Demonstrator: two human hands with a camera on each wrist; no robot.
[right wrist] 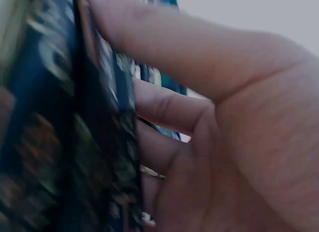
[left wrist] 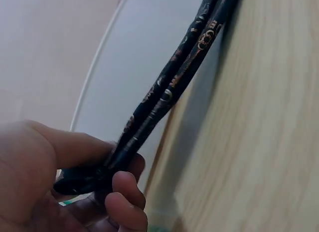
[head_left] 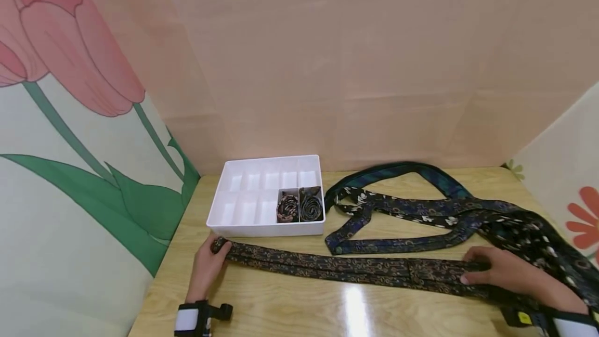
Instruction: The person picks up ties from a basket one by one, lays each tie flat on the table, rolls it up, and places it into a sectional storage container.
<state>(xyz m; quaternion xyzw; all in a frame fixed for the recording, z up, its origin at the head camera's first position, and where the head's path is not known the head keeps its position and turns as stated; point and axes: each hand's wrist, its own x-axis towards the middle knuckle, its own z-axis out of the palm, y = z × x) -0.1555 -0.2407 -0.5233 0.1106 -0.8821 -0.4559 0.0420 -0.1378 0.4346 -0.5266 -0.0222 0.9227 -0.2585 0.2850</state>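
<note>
A dark necktie (head_left: 327, 266) with a small brown ring pattern stretches across the front of the table between both hands. The left hand (head_left: 208, 266) pinches its folded left end between thumb and fingers, close below the tray's front left corner. In the left wrist view the doubled tie (left wrist: 164, 100) runs up and away from the curled fingers (left wrist: 124, 192). Towards the tie's other end, the right hand (head_left: 503, 272) grips its edges between thumb and fingers. The right wrist view shows the patterned fabric (right wrist: 55, 137) close up and blurred beside the thumb (right wrist: 164, 37).
A white divided tray (head_left: 265, 230) stands at the back, with two rolled ties (head_left: 287, 208) in its front right compartments. Several loose dark ties (head_left: 398, 246) lie tangled to its right, reaching the table's right edge. A beige backdrop (head_left: 365, 66) rises behind the table.
</note>
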